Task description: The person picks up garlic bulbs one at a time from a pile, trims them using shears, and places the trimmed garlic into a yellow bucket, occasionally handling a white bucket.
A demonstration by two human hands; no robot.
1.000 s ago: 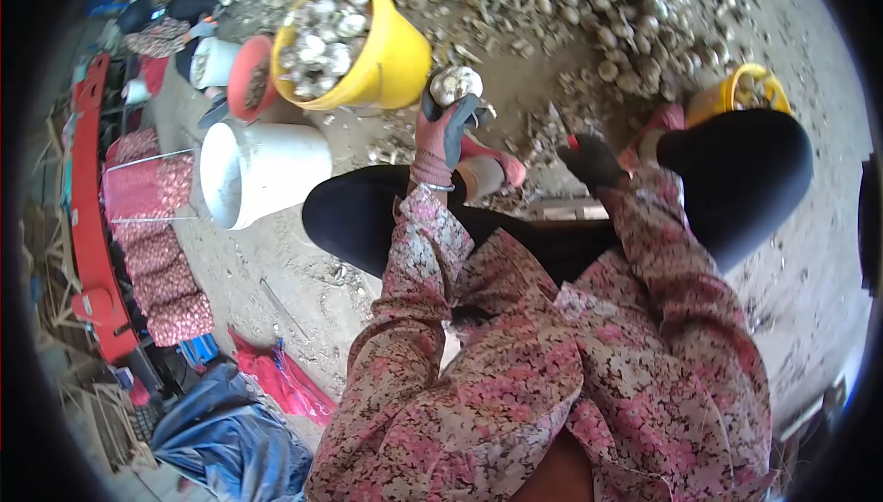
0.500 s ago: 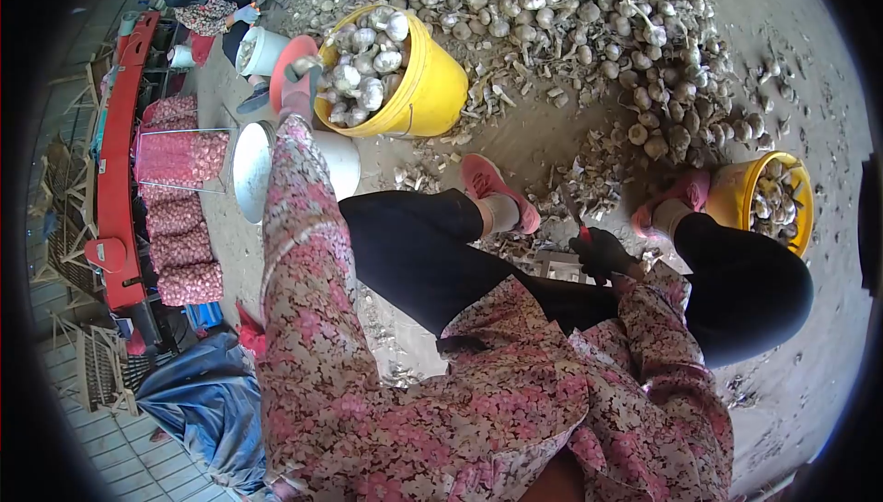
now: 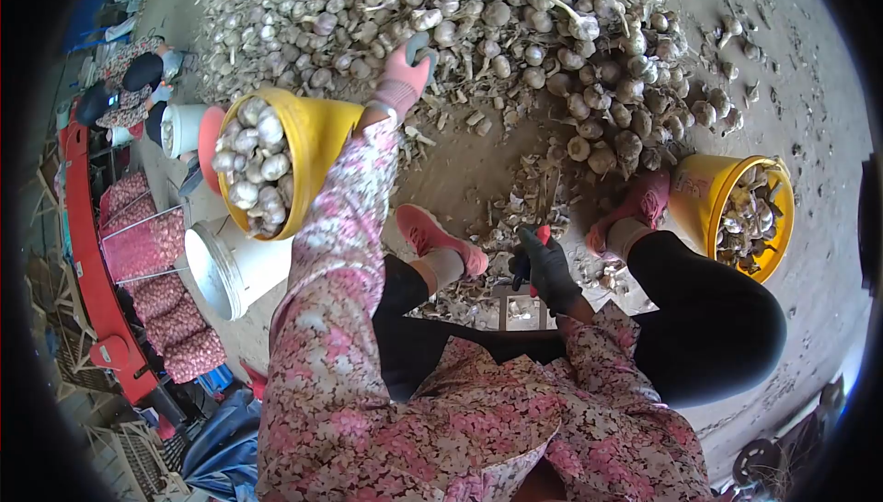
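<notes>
Left hand [image 3: 405, 65] (pink glove) reaching into garlic pile [image 3: 478, 14], fingers spread, empty, right hand [image 3: 549, 267] below the pile, clenched on red-handled knife [image 3: 538, 242]

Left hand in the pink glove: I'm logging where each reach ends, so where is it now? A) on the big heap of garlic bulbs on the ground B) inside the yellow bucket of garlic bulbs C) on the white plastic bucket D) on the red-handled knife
A: the left hand in the pink glove is stretched out onto the big heap of garlic bulbs, past the yellow bucket of garlic bulbs.
</notes>
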